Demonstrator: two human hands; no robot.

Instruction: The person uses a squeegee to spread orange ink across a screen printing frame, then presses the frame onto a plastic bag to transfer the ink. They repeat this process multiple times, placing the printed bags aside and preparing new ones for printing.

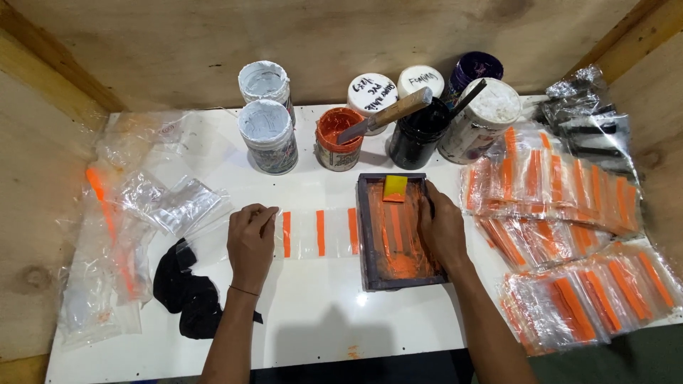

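**Clear strip pinned at its left end, frame held at its right**

From my seat I read the scene as one line across the white table (313, 313). My left hand (250, 240) lies flat, fingers pressed down on the left end of a clear plastic strip (316, 233); it is not closed round anything, only pinning. The strip's long axis runs left to right, and its right end goes under the edge of the small dark-framed printing screen (398, 231). My right hand (441, 229) rests on the right side of that frame, fingers curled over its edge, holding it down. So the strip lies between the hands: the left hand is touching it, the right hand touches only the frame. The screen's long axis runs away from me, crosswise to the strip.

Counting: three orange bars (320, 232) show on the strip, upright and evenly spaced. One yellow squeegee (394, 188) sits at the far end of the screen, which is smeared with orange ink. Seven jars stand behind; the orange ink jar (338, 139) carries one wooden-handled palette knife (388, 114). Printed bags (562, 235) are stacked in overlapping rows on the right, too many to count. Unprinted clear bags (142, 206) lie left, beside one black rag (186, 288).
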